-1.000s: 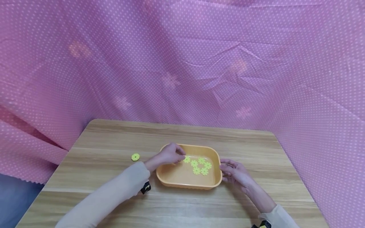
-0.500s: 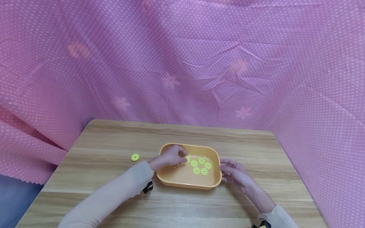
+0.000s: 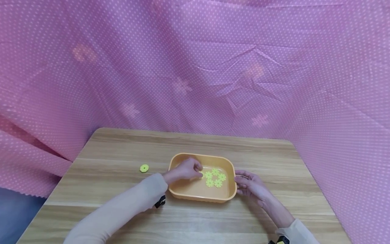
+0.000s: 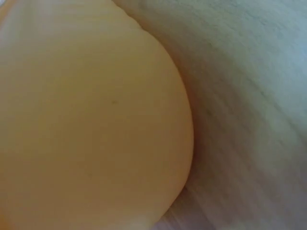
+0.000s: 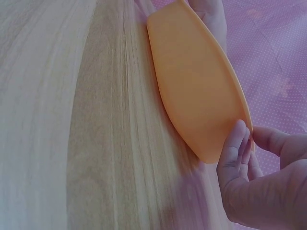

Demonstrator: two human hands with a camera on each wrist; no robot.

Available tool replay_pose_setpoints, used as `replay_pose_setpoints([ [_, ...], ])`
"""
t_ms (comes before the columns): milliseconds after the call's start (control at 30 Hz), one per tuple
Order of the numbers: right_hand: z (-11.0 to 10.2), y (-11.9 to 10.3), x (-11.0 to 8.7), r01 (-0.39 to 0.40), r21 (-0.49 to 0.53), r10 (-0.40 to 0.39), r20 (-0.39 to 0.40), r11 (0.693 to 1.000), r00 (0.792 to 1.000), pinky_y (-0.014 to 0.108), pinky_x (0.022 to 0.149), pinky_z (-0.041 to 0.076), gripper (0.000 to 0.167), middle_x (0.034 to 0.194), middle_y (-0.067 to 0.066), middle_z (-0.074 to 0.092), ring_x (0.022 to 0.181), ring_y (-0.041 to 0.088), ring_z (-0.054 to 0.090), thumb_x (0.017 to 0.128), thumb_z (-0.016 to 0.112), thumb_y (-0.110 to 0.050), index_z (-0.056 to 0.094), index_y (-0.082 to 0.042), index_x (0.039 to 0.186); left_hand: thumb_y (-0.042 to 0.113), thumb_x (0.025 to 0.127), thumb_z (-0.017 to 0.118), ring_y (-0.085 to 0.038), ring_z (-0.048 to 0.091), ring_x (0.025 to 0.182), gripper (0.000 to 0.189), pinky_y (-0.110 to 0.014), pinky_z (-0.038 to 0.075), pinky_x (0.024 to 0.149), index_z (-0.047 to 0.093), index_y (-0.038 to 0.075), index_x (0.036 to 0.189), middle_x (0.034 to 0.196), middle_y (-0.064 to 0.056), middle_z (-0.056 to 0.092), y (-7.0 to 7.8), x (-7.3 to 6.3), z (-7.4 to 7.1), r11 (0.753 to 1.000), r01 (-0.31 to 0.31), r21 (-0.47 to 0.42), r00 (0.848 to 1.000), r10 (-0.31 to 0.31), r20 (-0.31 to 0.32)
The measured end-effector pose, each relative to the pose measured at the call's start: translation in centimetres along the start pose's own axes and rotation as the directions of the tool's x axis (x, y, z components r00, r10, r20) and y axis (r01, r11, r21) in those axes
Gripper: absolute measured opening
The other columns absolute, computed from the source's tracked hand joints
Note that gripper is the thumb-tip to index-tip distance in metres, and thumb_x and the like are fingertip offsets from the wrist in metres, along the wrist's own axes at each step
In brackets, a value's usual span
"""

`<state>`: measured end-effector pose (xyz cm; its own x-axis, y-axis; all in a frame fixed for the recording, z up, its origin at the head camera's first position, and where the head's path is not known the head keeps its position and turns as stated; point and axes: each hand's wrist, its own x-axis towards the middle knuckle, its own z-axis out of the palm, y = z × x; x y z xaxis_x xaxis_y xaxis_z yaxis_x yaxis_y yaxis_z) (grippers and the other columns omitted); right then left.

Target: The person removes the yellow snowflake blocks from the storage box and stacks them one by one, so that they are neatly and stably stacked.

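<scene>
An orange plastic basin (image 3: 195, 197) with rounded corners stands on the table. Several yellow flower-shaped discs (image 3: 218, 183) lie flat in a cluster on the right part of its floor. My left hand (image 3: 187, 169) reaches over the left end into the basin. Its thumb and fingertips pinch another yellow disc (image 3: 202, 175), mostly hidden, at the left side of the cluster. My right hand (image 3: 254, 186) grips the basin's right end. In the right wrist view, its thumb is at the rim and its fingers (image 5: 235, 148) lie along the outer wall. The left wrist view shows only the basin's outer wall (image 4: 96, 115) and wood.
A single yellow disc (image 3: 144, 168) lies on the wooden table (image 3: 122, 145) left of the basin. Pink dotted cloth (image 3: 195, 84) hangs behind the table and at both sides. Each wrist wears a black device, such as the one (image 3: 160, 201) under the left sleeve.
My left hand has moved a little right and towards me inside the basin, bringing its disc down beside the others. My right hand stays at the basin's end.
</scene>
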<state>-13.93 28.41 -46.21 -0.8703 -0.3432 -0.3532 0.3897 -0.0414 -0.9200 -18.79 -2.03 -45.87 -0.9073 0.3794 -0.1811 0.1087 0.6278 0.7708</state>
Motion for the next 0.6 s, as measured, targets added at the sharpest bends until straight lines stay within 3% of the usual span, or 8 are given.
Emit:
replay_pose_setpoints([
  [233,-0.01,0.24,-0.01,-0.002,0.002,0.002,-0.011,1.0,1.0,0.024,0.079,0.066,0.054,0.1,-0.004,0.079,0.082,0.007,0.075,0.104,0.063,-0.008,0.04,0.009,0.15,0.003,0.079,0.086,-0.01,0.059,0.082,0.032,-0.018,0.055,0.073,0.077,-0.001,0.11,0.097,-0.009,0.072,-0.28,0.06,0.63,0.999,0.03,-0.028,1.0,-0.03,0.006],
  [600,-0.02,0.37,0.0,-0.009,0.0,0.009,-0.011,1.0,1.0,0.022,0.077,0.065,0.055,0.101,-0.003,0.078,0.081,0.007,0.073,0.104,0.063,-0.008,0.039,0.009,0.15,0.001,0.076,0.089,-0.009,0.057,0.081,0.027,-0.018,0.053,0.074,0.077,0.001,0.1,0.093,-0.009,0.071,-0.16,-0.35,0.86,1.0,0.023,0.0,0.999,-0.023,-0.028],
])
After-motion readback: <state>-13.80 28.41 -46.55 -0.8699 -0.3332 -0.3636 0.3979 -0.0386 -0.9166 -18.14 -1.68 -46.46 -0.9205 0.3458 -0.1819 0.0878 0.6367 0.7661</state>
